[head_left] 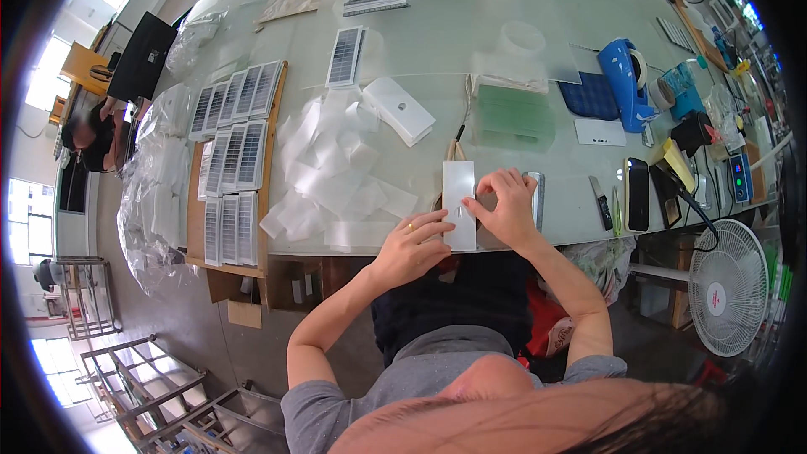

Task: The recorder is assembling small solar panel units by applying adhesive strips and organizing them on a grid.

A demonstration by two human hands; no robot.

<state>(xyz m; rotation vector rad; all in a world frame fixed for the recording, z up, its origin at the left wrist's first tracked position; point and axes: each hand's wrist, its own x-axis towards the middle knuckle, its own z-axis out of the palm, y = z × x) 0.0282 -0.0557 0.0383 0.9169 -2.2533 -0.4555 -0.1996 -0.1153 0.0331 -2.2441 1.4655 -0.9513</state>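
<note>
A long white rectangular panel point(458, 193) lies on the glass-topped table point(471, 42) near its front edge. My left hand point(412, 248), with a ring on one finger, rests its fingertips on the panel's lower left edge. My right hand point(507, 206) pinches at the panel's right side, fingers curled over a small brownish piece. Left of the hands lies a loose heap of clear plastic sleeves point(328, 176).
A wooden board with rows of small solar panels point(234, 160) sits at the left. A blue tape dispenser point(624, 71), a green mat point(514, 113), a phone point(638, 193), a knife point(600, 202) and a white fan point(730, 286) are to the right. Another person point(92, 130) sits far left.
</note>
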